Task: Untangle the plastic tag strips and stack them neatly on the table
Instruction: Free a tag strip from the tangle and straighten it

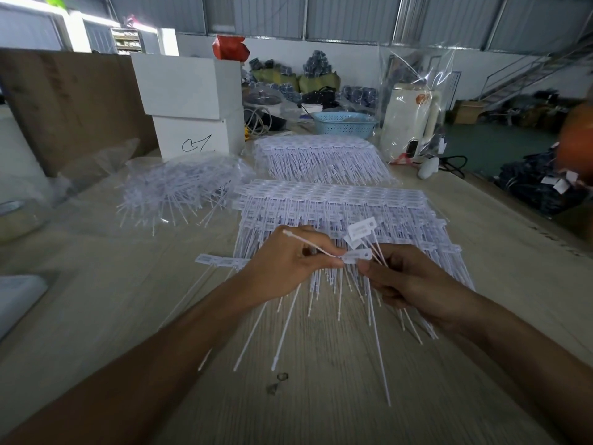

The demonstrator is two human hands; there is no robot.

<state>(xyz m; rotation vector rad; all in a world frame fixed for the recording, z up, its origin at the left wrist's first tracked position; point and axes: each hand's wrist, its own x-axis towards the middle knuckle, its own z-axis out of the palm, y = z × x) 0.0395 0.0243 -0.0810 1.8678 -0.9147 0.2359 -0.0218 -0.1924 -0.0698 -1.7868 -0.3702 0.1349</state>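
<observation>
Both hands met above the near edge of a wide, layered stack of white plastic tag strips (337, 207) laid flat on the pale wooden table (96, 316). The left hand (285, 261) pinched a single white tag strip (324, 250) between thumb and fingers, its thin tail slanting up and left over the knuckles. The right hand (407, 284) had its fingers curled round a small bunch of white tag strips (362, 231), whose rectangular label heads stood up just beside the left hand's strip (touching or not, I could not tell). A second neat stack of white strips (317, 155) lay further back. A tangled heap of strips on clear plastic film (179, 191) sat to the left, near two stacked white cardboard boxes (192, 104). A pale blue perforated plastic basket (343, 123) stood behind.
</observation>
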